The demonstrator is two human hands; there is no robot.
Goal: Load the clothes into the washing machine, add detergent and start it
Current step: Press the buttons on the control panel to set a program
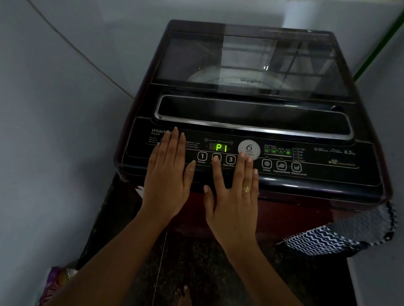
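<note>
A dark maroon and black top-loading washing machine [257, 124] fills the space ahead of both hands, wedged into a corner of pale grey walls [37, 109]. Its tinted glass lid [254, 63] is shut, lying well beyond the fingertips, and a pale drum rim shows faintly through it; whether clothes lie inside cannot be told. Between the lid and the hands runs a chrome-edged recessed handle strip [254, 117], and nearer still the glossy black control panel [319, 171], which both hands overlap.

The left hand [168, 174] lies flat and open, fingers together, over the left end of the panel, covering part of the white model lettering. The right hand [233, 196] is just beside it, also open and grasping nothing, fingers spread, with a gold ring [246, 189] on one finger. Its forefinger tip rests on or just over the middle of three numbered square buttons [216, 158]; contact cannot be confirmed. Left of that fingertip is the button marked 1, Power [202, 156]; right of it, button 3, Start/Pause [230, 159], partly hidden by the middle finger. Just beyond the forefinger the green lit display [221, 147] reads P1. A round white badge [248, 148] sits above the middle fingertips.

To the right of the right wrist hangs a navy and white zigzag-patterned cloth [322, 239]. Below the forearms is a dark speckled floor [208, 266], with bare toes [185, 299] showing, and a purplish printed packet [55, 284] down by the left elbow.
</note>
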